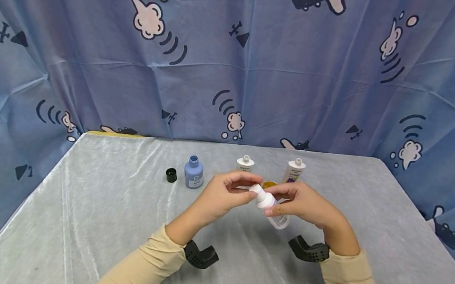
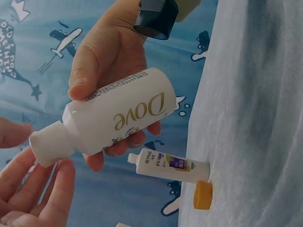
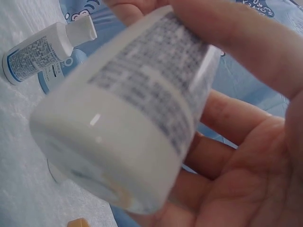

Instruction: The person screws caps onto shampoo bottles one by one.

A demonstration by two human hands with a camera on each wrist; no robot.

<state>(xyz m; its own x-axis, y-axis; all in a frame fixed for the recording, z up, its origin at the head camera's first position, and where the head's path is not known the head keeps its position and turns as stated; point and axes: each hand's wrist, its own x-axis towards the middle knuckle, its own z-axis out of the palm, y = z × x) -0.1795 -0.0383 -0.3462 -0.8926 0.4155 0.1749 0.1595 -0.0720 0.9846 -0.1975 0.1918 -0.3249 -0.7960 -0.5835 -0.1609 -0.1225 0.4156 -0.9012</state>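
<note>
A white Dove bottle (image 2: 120, 113) is held tilted over the table, its capped end pointing up toward the left hand. The right hand (image 1: 309, 206) grips the bottle's body, thumb on one side and fingers on the other. At the neck, the left hand (image 1: 225, 194) pinches the white cap (image 2: 51, 143) between its thumb and fingertips. The cap sits on the bottle. In the right wrist view the bottle's base and printed back label (image 3: 156, 80) fill the middle, while the left hand is mostly hidden behind it.
Behind the hands stand two white bottles (image 1: 245, 164) (image 1: 295, 170) with bare narrow necks. An orange cap (image 2: 203, 195) lies beside one. Left of them are an uncapped blue bottle (image 1: 193, 174) and a black cap (image 1: 171, 175). A patterned blue curtain (image 1: 203, 62) hangs behind the table (image 1: 113, 223).
</note>
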